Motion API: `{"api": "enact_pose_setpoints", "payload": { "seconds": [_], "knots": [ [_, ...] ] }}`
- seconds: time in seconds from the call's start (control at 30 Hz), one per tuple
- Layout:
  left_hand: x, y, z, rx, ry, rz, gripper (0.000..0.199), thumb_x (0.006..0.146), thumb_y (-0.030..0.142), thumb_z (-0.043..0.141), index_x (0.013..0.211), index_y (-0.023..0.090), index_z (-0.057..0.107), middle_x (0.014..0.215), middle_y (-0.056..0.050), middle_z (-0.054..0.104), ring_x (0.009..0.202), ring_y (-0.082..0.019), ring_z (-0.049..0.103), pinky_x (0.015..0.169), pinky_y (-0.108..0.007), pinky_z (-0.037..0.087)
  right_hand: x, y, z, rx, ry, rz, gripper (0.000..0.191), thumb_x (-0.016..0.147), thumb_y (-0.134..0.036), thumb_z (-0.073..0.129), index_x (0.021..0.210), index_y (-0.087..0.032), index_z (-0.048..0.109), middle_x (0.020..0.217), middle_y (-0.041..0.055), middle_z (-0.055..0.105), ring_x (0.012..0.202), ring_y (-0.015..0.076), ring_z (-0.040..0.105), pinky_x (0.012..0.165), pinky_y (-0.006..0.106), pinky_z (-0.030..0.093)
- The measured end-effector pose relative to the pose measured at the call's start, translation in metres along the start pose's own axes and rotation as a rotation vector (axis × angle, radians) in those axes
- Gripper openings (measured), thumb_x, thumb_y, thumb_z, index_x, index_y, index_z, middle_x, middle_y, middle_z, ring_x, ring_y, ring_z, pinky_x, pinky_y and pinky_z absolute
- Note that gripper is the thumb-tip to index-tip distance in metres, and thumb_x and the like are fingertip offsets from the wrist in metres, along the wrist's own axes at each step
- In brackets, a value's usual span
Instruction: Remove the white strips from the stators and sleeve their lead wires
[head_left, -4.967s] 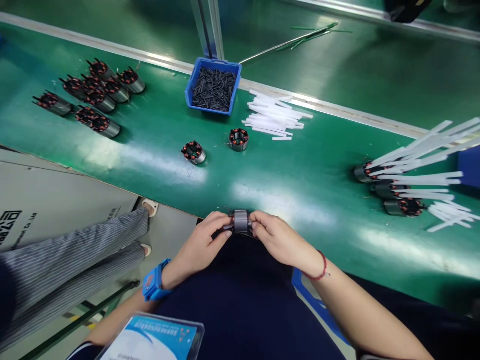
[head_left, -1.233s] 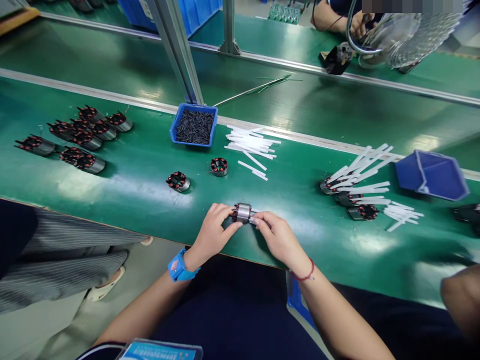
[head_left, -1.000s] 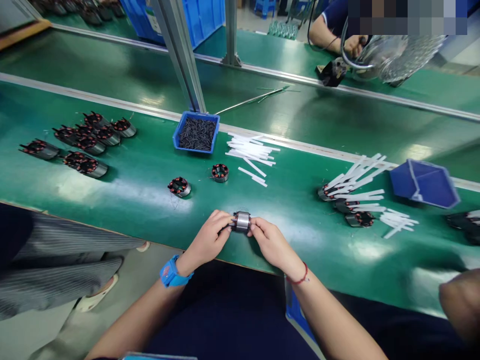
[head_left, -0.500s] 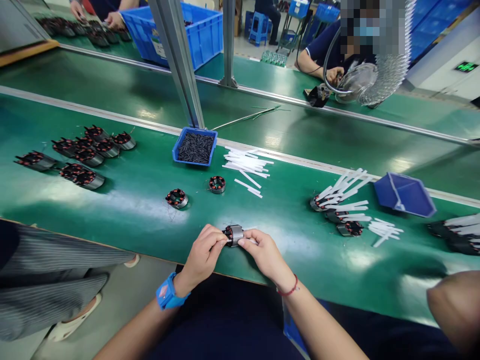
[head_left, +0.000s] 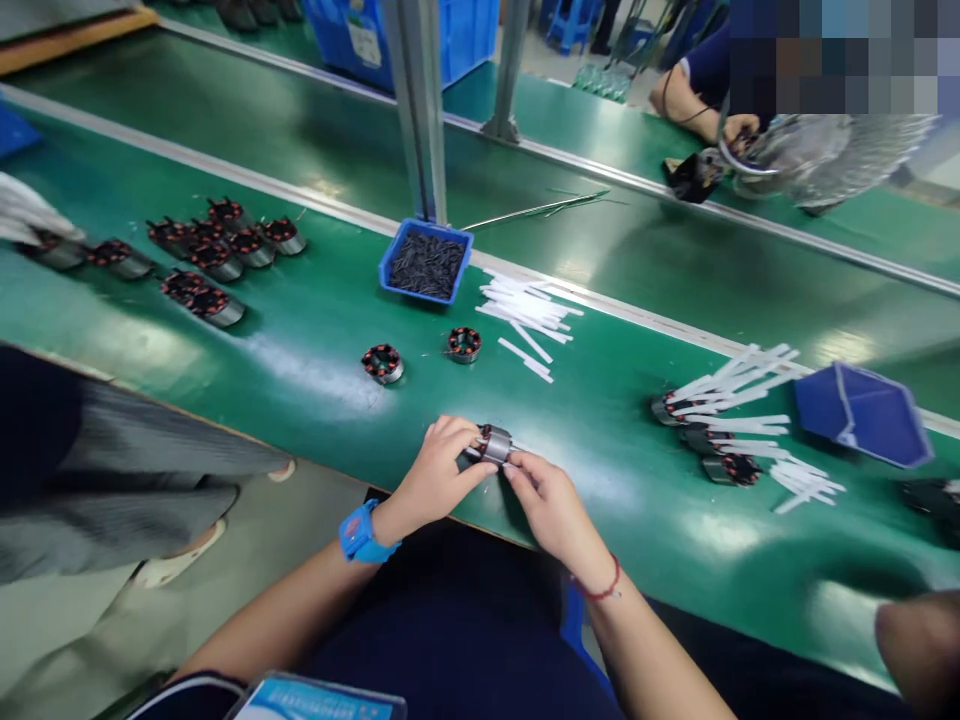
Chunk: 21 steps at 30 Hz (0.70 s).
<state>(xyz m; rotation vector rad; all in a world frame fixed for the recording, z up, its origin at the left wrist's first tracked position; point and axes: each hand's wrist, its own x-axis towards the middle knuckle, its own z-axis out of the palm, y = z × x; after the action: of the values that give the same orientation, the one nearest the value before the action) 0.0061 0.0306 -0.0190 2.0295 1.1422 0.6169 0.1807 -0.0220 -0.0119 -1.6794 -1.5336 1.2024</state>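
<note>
A motor stator (head_left: 496, 444), a steel ring with dark wound coils, lies on its side between my hands just above the bench. My left hand (head_left: 442, 462) is closed on it, fingers at its left end and thumb along its lower side. My right hand (head_left: 546, 497) is closed at its right end, with thumb and forefinger against the rim. A thin white strip (head_left: 517, 448) pokes out of that end, partly hidden. Two more stators, one on the left (head_left: 382, 364) and one on the right (head_left: 464, 345), rest upright beyond my hands.
A blue tray of short black tubes (head_left: 426, 264) stands beside loose white strips (head_left: 529, 308). Stators with strips in them (head_left: 675, 405) and a purple-blue bin (head_left: 862, 412) lie right. Grouped stators (head_left: 214, 250) and a co-worker's white-gloved hand (head_left: 34, 212) are left. A metal post (head_left: 420, 120) rises behind the tray.
My left thumb has moved from a pinch at the stator's left end onto its side. My view has shifted, and a co-worker's gloved hand has appeared over stators at the far left.
</note>
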Motion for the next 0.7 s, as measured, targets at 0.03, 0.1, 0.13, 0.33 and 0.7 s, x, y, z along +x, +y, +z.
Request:
{"api": "enact_pose_setpoints", "payload": {
  "seconds": [0.03,0.1,0.13,0.33,0.7],
  "knots": [
    [0.000,0.001,0.000,0.004,0.002,0.000,0.011,0.082,0.026,0.063,0.085,0.018,0.056,0.097,-0.004,0.058,0.094,-0.021,0.047,0.084,-0.036,0.038,0.000,0.002,-0.003,-0.004,-0.036,-0.008,0.028,0.090,-0.027,0.045,0.108,-0.024,0.066,0.107,0.0044,0.068,0.098,0.0214,0.060,0.090,0.034,0.043],
    [-0.001,0.001,-0.001,0.008,0.007,0.005,0.015,0.080,0.027,0.066,0.085,0.018,0.055,0.096,-0.003,0.059,0.094,-0.021,0.047,0.084,-0.036,0.038,0.001,0.005,-0.009,0.001,-0.125,-0.003,0.033,0.090,-0.026,0.042,0.115,-0.024,0.065,0.115,0.0042,0.067,0.105,0.0218,0.060,0.094,0.036,0.042],
    [-0.001,0.001,-0.001,0.007,0.009,0.010,0.016,0.080,0.028,0.066,0.085,0.018,0.055,0.095,-0.003,0.059,0.094,-0.021,0.047,0.084,-0.036,0.038,0.001,0.006,-0.012,0.001,-0.165,0.001,0.035,0.090,-0.025,0.042,0.118,-0.024,0.063,0.118,0.0041,0.065,0.108,0.0220,0.059,0.096,0.037,0.041],
    [-0.001,-0.002,0.000,-0.029,0.024,0.045,0.016,0.081,0.028,0.065,0.087,0.018,0.054,0.096,-0.004,0.058,0.094,-0.021,0.046,0.084,-0.036,0.039,0.007,-0.007,-0.043,-0.181,-0.374,0.010,0.040,0.091,-0.029,0.041,0.127,-0.023,0.057,0.107,0.0048,0.069,0.095,0.0208,0.063,0.088,0.036,0.047],
    [0.001,-0.007,0.001,-0.077,0.152,0.039,0.008,0.084,0.024,0.060,0.087,0.017,0.059,0.096,-0.006,0.057,0.094,-0.020,0.048,0.085,-0.036,0.043,0.141,-0.014,-0.052,-0.777,0.297,-0.155,0.016,0.081,-0.020,0.050,0.086,-0.015,0.064,0.092,0.0129,0.061,0.090,0.0252,0.055,0.078,0.036,0.043]
  ]
}}
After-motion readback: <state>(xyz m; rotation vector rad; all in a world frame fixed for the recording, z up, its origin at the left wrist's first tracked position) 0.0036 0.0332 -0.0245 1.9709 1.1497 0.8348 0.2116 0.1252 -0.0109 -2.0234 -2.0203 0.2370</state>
